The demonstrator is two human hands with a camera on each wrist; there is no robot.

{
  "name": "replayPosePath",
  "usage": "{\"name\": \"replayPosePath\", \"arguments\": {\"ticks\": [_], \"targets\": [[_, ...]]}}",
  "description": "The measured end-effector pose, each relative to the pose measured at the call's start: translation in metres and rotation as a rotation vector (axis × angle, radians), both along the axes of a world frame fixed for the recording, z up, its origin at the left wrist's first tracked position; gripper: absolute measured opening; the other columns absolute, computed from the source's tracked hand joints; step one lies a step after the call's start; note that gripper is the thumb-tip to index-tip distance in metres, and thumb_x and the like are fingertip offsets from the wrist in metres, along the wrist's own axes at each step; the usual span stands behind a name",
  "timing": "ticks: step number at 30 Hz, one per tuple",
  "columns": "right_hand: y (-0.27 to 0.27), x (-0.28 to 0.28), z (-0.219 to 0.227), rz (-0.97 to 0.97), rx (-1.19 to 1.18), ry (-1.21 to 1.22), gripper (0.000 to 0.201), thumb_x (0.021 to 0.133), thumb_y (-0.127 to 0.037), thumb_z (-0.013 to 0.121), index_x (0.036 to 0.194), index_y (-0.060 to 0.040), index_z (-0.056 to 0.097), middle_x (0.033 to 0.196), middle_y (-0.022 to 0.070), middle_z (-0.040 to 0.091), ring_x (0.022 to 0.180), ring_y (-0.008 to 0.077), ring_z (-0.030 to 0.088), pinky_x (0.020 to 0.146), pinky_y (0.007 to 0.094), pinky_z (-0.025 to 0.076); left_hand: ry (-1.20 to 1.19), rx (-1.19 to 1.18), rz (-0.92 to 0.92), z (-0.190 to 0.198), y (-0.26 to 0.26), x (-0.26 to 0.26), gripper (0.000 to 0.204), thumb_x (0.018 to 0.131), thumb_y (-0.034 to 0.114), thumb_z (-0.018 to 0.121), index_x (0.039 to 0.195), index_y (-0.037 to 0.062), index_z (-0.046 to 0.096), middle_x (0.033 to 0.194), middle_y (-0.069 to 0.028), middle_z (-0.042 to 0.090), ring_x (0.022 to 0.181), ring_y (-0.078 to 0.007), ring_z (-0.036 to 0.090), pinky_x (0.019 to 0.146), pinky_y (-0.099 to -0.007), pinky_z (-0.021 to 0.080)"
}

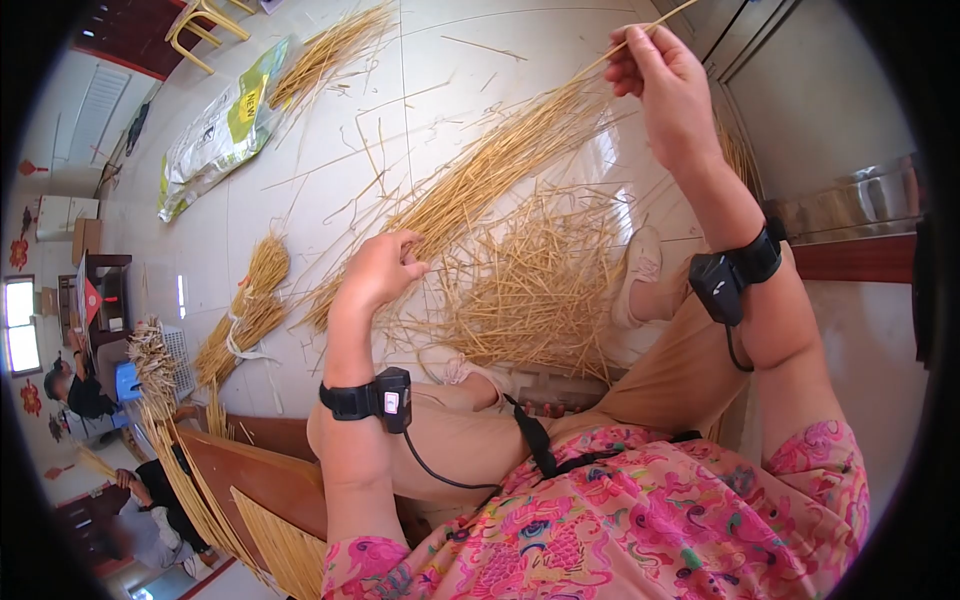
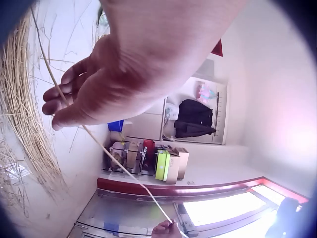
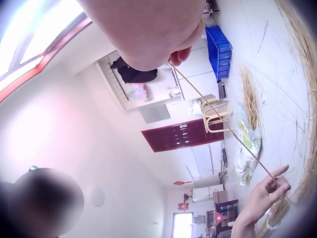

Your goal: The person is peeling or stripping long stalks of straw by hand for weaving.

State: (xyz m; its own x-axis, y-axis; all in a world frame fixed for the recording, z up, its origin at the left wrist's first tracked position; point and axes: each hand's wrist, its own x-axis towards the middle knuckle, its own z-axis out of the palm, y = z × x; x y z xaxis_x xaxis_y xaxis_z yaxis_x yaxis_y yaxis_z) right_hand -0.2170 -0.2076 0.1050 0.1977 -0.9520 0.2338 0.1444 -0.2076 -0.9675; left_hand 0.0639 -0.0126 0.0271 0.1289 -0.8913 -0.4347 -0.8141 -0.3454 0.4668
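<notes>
One long, thin straw stalk is stretched between my two hands. My right hand, raised at the upper right in the head view, pinches it between thumb and fingers, and its tip sticks out beyond. Farther down the stalk, my left hand has it between thumb and fingertips, as the left wrist view shows. Under the hands, a long loose bundle of straw lies across the floor. A tangled heap of short straw bits spreads beside it, near my feet.
A tied straw bundle lies to the left. Beyond it are a white-and-green plastic bag and more straw. A wooden board stands by my left leg, a cabinet at the right. Other people sit at the far left.
</notes>
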Motion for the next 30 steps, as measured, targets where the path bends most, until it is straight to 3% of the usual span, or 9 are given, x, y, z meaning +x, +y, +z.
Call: {"name": "replayPosePath", "arguments": {"ticks": [4,6,11,13,16,17,19,22,30], "targets": [[-0.019,-0.014,-0.001,-0.101,0.116,-0.081,0.023,0.096,-0.022,0.048,0.102,-0.0017,0.057,0.086,0.0037,0.061,0.074,0.0081,0.058,0.062,0.0207,0.046,0.322,-0.163,0.1,0.012,0.0,0.004,0.024,0.092,0.012,0.05,0.113,0.002,0.057,0.066,-0.0001,0.053,0.064,-0.008,0.049,0.062,-0.024,0.042],[-0.014,-0.007,0.0,-0.115,0.145,-0.098,0.024,0.096,-0.023,0.049,0.105,-0.0015,0.056,0.09,0.0049,0.061,0.075,0.0078,0.058,0.062,0.0208,0.047,0.44,-0.162,0.092,0.019,-0.005,-0.001,0.023,0.094,0.013,0.046,0.111,0.0017,0.058,0.064,0.0022,0.049,0.063,-0.0069,0.046,0.061,-0.0212,0.039],[0.05,0.031,-0.019,0.424,0.157,0.345,0.036,0.092,-0.023,0.055,0.119,-0.0001,0.053,0.089,0.0055,0.061,0.073,0.007,0.055,0.06,0.0198,0.046,0.785,-0.132,0.03,0.022,-0.019,-0.043,0.028,0.098,0.02,0.041,0.112,0.0018,0.057,0.063,0.0053,0.042,0.06,-0.0052,0.039,0.057,-0.0185,0.034],[0.07,0.043,-0.027,0.575,0.188,0.477,0.028,0.093,-0.022,0.054,0.109,0.0004,0.058,0.082,0.0036,0.06,0.068,0.0062,0.054,0.056,0.0201,0.045,0.954,-0.083,-0.007,0.019,-0.024,-0.06,0.031,0.098,0.023,0.041,0.116,0.0017,0.054,0.064,0.0057,0.041,0.059,-0.0047,0.037,0.056,-0.0187,0.033],[0.077,0.052,-0.045,0.612,0.222,0.375,0.022,0.092,-0.02,0.054,0.096,0.0014,0.059,0.07,0.0024,0.059,0.059,0.0079,0.053,0.052,0.0228,0.045,1.081,-0.018,0.026,0.007,-0.027,-0.07,0.038,0.099,0.026,0.038,0.126,-0.0003,0.046,0.074,0.0003,0.051,0.069,-0.008,0.048,0.064,-0.0211,0.04],[0.076,0.053,-0.045,0.543,0.215,0.352,0.022,0.094,-0.019,0.05,0.087,-0.0002,0.059,0.066,0.0013,0.057,0.058,0.007,0.051,0.051,0.0222,0.044,1.152,-0.033,0.1,0.007,-0.025,-0.071,0.04,0.099,0.027,0.036,0.127,-0.0009,0.043,0.079,-0.0027,0.054,0.074,-0.0104,0.05,0.068,-0.023,0.041],[0.062,0.05,-0.037,0.439,0.246,0.346,0.023,0.095,-0.02,0.048,0.088,-0.0012,0.06,0.066,0.0005,0.056,0.057,0.0065,0.05,0.05,0.0219,0.043,1.291,-0.064,0.248,0.018,-0.021,-0.076,0.042,0.1,0.028,0.034,0.129,-0.002,0.038,0.089,-0.0087,0.058,0.085,-0.0152,0.056,0.077,-0.0268,0.045],[0.038,0.038,-0.023,0.3,0.233,0.293,0.026,0.096,-0.023,0.045,0.088,-0.0031,0.06,0.068,-0.001,0.054,0.058,0.0058,0.049,0.051,0.0207,0.04,1.204,-0.054,0.243,0.016,-0.015,-0.066,0.043,0.1,0.029,0.031,0.129,-0.0023,0.035,0.099,-0.015,0.059,0.097,-0.0214,0.057,0.087,-0.0315,0.044],[-0.005,0.004,-0.003,0.023,0.169,0.185,0.028,0.097,-0.024,0.044,0.086,-0.0037,0.06,0.07,-0.001,0.053,0.06,0.0059,0.048,0.053,0.0213,0.04,1.143,0.066,0.165,0.004,-0.007,-0.038,0.029,0.098,0.021,0.039,0.118,0.0004,0.042,0.099,-0.0141,0.06,0.091,-0.0173,0.057,0.08,-0.029,0.044]]}}
